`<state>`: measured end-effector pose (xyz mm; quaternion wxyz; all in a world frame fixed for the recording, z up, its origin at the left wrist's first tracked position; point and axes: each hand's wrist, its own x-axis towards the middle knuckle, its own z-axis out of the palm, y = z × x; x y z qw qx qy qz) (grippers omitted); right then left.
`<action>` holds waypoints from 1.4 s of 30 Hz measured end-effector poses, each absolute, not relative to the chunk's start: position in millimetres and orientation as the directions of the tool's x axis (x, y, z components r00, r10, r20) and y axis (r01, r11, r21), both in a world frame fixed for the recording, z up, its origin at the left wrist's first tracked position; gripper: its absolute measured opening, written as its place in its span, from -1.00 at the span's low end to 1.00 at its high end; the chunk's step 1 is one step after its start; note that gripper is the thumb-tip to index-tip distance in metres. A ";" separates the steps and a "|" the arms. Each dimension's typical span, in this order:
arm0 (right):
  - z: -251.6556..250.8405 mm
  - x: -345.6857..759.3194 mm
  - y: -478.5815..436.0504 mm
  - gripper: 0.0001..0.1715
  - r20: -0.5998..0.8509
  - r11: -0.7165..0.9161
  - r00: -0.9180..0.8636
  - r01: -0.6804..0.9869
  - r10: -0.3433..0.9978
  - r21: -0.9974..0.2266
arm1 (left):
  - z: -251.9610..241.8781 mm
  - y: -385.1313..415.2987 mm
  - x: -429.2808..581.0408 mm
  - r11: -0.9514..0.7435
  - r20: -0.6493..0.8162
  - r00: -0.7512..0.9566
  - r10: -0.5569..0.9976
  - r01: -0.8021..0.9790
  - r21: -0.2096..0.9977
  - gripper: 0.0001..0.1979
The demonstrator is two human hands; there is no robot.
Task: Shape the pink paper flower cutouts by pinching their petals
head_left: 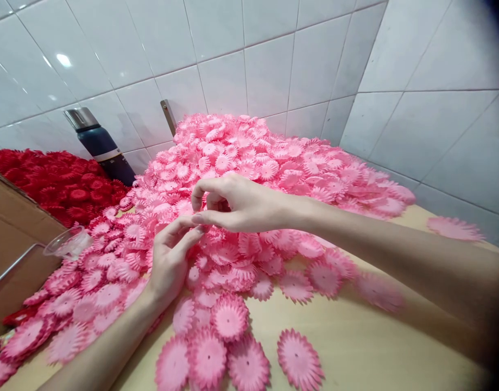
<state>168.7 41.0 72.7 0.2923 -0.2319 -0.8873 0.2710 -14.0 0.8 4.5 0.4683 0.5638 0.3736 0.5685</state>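
In the head view my left hand (170,262) and my right hand (243,205) meet fingertip to fingertip in front of a large heap of pink petal discs (233,155). Thumb and fingers of my left hand are drawn together in a pinch. My right hand has curled fingers, its thumb pressed toward the left fingertips. Anything held between them is too small or hidden to make out. Below the hands, several flat pink discs (229,320) with notched edges and small centre holes lie on the table, one disc (300,358) apart from the others.
A pile of red discs (70,182) lies at the left, beside a dark blue flask (105,146) leaning near the tiled wall (220,81). A cardboard box (19,233) and a clear plastic cup (68,243) stand at the left edge. The wooden tabletop (367,336) shows at the lower right.
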 end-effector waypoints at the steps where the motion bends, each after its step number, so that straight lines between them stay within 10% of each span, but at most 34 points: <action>1: 74.0 169.5 40.7 -0.84 0.374 0.745 -0.732 0.267 0.569 -0.611 | 5.0 1.0 -13.7 -0.275 0.284 0.058 0.957 -0.124 0.953 -0.95; 15: 74.3 172.7 41.5 -0.74 0.312 0.743 -0.746 0.345 0.588 -0.574 | 4.5 3.3 -10.8 -0.261 0.261 0.001 0.965 -0.065 0.963 -0.92; 29: 93.9 165.8 16.8 -0.68 0.492 0.757 -0.738 0.040 0.462 -0.652 | -0.9 15.7 -16.3 -0.280 0.257 -0.242 0.936 -0.065 0.958 -0.95; 42: 88.6 182.4 44.1 -0.90 0.445 0.692 -0.572 0.336 0.689 -0.639 | 5.0 5.7 -9.7 -0.288 0.258 -0.217 0.941 -0.118 0.950 -0.80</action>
